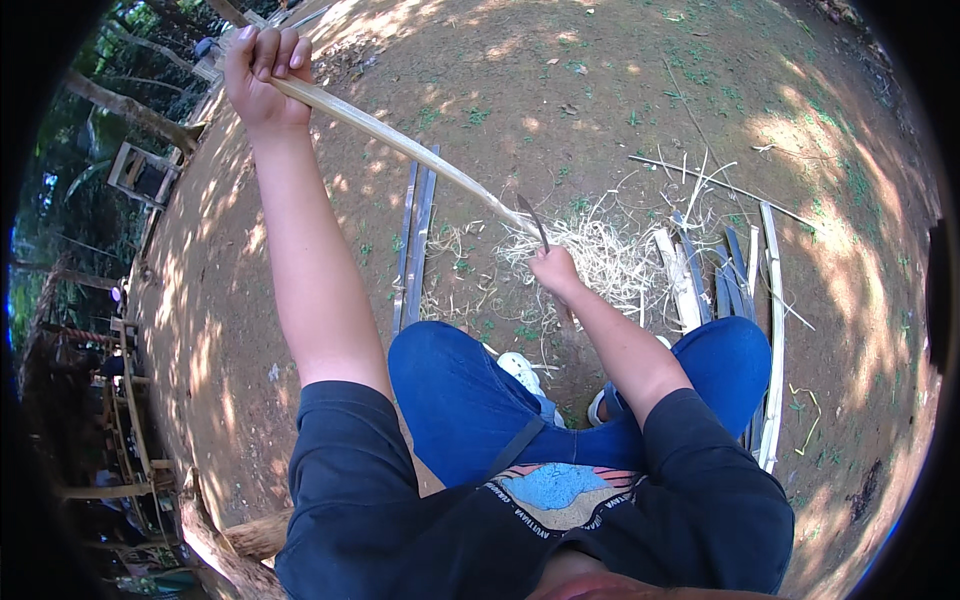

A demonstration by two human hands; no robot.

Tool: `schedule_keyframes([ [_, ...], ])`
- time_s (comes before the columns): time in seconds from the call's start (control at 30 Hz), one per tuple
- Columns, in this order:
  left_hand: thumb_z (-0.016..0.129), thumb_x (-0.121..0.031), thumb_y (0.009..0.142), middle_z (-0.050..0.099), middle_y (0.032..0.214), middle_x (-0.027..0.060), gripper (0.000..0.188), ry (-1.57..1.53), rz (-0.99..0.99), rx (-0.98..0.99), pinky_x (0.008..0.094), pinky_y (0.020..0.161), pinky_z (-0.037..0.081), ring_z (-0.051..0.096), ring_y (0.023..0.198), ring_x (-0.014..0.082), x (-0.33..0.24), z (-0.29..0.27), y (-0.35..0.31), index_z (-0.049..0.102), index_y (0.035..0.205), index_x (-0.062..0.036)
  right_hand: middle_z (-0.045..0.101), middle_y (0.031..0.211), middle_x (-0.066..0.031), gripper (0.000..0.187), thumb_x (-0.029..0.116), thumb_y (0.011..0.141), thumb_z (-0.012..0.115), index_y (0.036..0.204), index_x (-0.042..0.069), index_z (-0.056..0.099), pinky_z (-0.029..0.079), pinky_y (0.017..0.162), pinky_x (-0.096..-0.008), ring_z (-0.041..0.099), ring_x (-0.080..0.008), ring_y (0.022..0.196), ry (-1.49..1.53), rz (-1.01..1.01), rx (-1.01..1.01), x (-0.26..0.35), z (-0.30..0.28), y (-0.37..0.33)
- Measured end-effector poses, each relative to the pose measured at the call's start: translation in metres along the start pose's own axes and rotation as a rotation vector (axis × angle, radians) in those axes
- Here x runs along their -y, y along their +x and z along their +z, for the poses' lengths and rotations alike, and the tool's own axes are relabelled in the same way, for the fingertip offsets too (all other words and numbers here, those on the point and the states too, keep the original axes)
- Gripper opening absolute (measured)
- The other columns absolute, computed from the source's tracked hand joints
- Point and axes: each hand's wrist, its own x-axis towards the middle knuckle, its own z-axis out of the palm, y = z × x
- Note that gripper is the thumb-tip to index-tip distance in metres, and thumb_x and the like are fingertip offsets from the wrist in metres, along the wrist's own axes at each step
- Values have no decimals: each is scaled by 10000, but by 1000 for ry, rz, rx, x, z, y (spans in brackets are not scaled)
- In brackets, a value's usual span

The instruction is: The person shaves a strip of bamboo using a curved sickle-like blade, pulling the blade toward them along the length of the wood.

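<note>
Strip of pale wood (400,142) slants from the left hand (266,88) down to the right hand (553,272), its low end meeting the blade of a knife (530,213). The left hand, raised well out from the body, has its fingers curled tight around the strip's upper end; the right hand is closed around the knife, the blade sticking out past the fist. Curly shavings (625,262) lie on the ground (530,110) just under and beside the right hand. Farther right of that grip sits a bunch of cut slats (683,285), some pale, some dark. Two dark slats (412,240) lie left of it, below the strip. Nearer the body than both grips are blue trousers (460,395) and a white shoe (519,372).
</note>
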Motion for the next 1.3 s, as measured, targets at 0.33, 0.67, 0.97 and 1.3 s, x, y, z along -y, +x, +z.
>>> schedule_keyframes([
  [0.33,588,-234,969,352,547,-39,287,327,158,-264,327,644,440,400,542,117,18,22,14,445,740,-136,315,503,39,385,98,783,588,555,99,278,280,473,-307,310,-71,511,431,-723,128,273,-20,-82],
  [0.67,553,-191,962,358,574,-34,283,297,197,-252,379,696,534,474,590,131,29,-2,11,440,710,-129,408,509,-5,337,132,762,607,567,108,332,343,472,-345,389,-118,476,316,-239,219,131,-2,-28],
  [0.97,532,-166,961,332,574,-32,274,295,133,-225,352,685,489,416,574,122,6,-1,9,424,713,-127,322,493,20,388,112,772,602,546,110,287,279,462,-322,305,-93,475,279,-429,150,171,17,-44],
  [1.3,532,-140,945,299,554,-44,271,221,130,-218,313,634,425,362,559,99,12,-6,5,408,704,-129,433,522,-21,361,160,756,628,556,104,333,365,507,-372,408,-160,488,217,-353,183,140,3,-36],
])
